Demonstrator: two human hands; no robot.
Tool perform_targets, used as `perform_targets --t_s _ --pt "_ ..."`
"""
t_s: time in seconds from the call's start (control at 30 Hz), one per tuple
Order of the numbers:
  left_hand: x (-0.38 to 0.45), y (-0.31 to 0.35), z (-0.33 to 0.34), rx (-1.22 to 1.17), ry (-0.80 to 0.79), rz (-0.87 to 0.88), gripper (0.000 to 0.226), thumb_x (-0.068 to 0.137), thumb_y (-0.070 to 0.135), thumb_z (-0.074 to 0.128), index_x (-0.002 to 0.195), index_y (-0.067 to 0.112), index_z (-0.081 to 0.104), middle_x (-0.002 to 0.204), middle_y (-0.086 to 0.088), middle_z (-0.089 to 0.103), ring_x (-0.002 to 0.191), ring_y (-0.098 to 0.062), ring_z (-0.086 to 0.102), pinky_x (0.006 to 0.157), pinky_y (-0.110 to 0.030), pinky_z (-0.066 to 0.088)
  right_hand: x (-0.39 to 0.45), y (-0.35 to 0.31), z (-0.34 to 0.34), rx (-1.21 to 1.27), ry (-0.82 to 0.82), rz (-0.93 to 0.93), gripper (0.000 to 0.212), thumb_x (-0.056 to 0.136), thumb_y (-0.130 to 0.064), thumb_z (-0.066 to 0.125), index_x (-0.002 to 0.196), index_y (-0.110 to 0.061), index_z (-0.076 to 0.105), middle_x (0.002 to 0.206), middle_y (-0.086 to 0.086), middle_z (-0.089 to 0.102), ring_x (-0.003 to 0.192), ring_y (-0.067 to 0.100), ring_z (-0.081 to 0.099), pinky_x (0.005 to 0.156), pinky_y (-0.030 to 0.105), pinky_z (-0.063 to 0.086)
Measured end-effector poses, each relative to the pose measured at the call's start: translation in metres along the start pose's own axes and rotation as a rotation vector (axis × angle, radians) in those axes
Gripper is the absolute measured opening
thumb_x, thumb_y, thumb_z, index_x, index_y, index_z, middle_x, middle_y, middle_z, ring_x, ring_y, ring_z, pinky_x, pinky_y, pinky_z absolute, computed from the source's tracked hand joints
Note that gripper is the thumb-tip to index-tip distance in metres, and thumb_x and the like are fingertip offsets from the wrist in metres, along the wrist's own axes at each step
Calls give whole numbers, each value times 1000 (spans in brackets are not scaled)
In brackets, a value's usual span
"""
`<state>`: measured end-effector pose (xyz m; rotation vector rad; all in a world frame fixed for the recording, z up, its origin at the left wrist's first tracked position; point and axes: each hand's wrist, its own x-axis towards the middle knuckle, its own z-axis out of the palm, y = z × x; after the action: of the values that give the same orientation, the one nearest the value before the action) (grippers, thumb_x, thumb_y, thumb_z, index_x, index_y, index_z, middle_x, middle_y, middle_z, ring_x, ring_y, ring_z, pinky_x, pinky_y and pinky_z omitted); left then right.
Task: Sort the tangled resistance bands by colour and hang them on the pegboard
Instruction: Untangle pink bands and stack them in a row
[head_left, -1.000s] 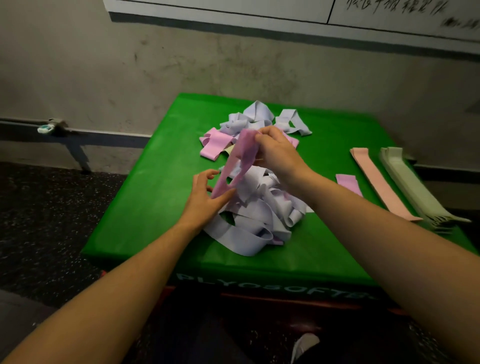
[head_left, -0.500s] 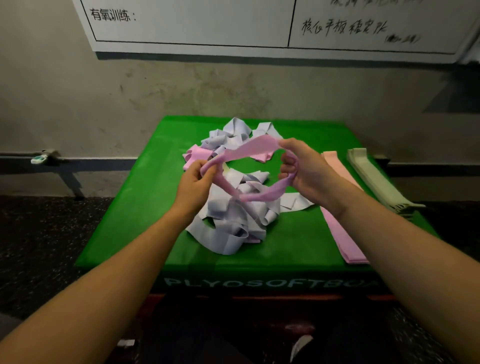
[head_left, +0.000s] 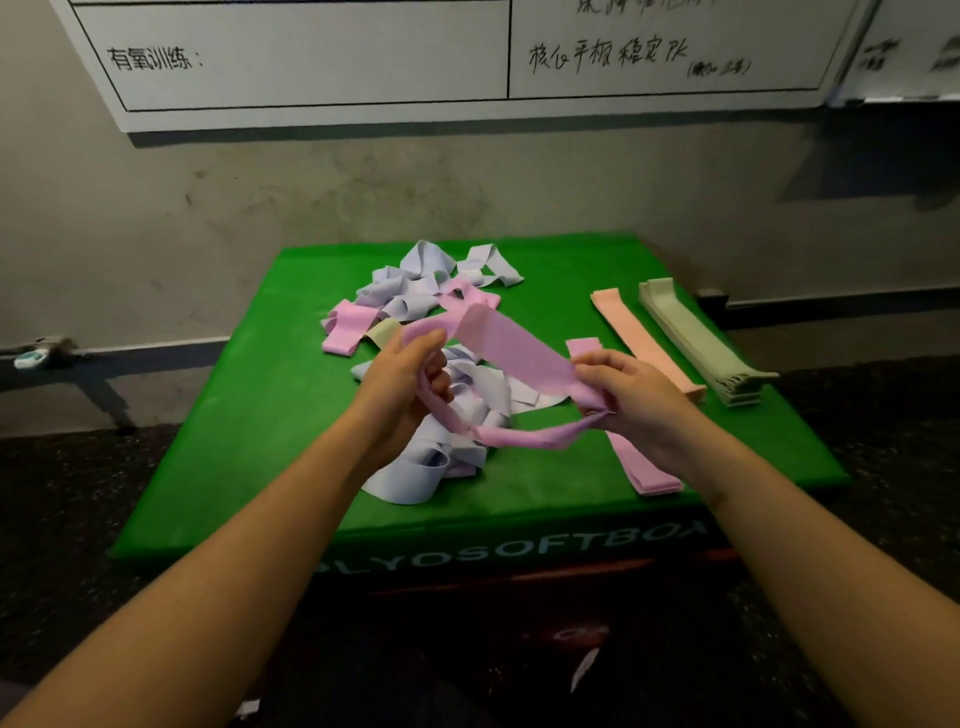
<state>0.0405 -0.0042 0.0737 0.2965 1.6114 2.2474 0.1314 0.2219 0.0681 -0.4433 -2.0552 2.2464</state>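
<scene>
A: What is being held right now?

B: A pink band (head_left: 511, 345) is being gripped at both ends, the left hand (head_left: 402, 371) curled round one end and the right hand (head_left: 621, 392) pinching the other; it is being stretched in the air above the tangled pile (head_left: 441, 415) on the green tabletop (head_left: 249, 415)

A: How is this step being done well?

B: Probably the loop is being opened flat and any twist worked out, before being laid on the pink stack (head_left: 641, 467) just beside the right hand, with the peach stack (head_left: 639, 338) and green stack (head_left: 696, 343) being left undisturbed
</scene>
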Motion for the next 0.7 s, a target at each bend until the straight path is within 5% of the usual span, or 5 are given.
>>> perform_targets --t_s 0.2,0.37,0.5,0.7 --pt "-16 -8 12 101 -52 24 9 99 17 53 104 16 60 60 8 35 53 -9 28 54 -23 30 -29 17 -16 341 -21 99 5 98 -9 49 96 -13 52 90 10 67 82 24 65 75 38 56" --pt "-36 -5 33 171 -97 67 14 99 14 54 89 18 63 56 7 34 50 -9 28 50 -22 27 -46 35 -16 87 40 85 31 92 -15 64 117 -17 48 108 13 71 95 26 70 89 44 56" --pt "-47 -3 50 217 -160 89 17 100 13 52 95 17 67 54 7 34 49 -9 27 49 -24 24 -52 35 -5 -196 37 -61 69 73 -43 82 131 -37 46 128 -5 56 113 14 59 94 39 50" --pt "-54 -6 58 208 -216 72 18 100 12 53 103 19 69 53 7 32 48 -9 25 47 -24 21 -56 19 13 -188 -93 -339 65 74 -38 78 132 -45 47 131 -7 60 122 7 57 100 32 48"
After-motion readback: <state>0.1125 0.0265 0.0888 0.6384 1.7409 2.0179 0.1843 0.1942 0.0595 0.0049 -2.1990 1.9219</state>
